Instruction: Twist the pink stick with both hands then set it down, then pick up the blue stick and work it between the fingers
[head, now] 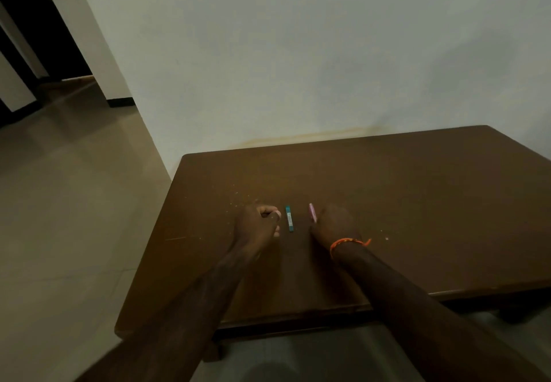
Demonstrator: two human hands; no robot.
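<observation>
Both of the person's forearms reach forward from the lower edge of the view and converge over the table, which serves as the landmark. The left hand rests near the table's middle, toward its left side, with the fingers curled into a loose fist, knuckles up and fingertips turned to the right; whether it holds anything cannot be told. The right hand lies just to the right of it, back of the hand up, fingers curled under and hidden from view, with a slim pink end showing at its far side. The right wrist wears an orange thread band. Both arms are bare.
</observation>
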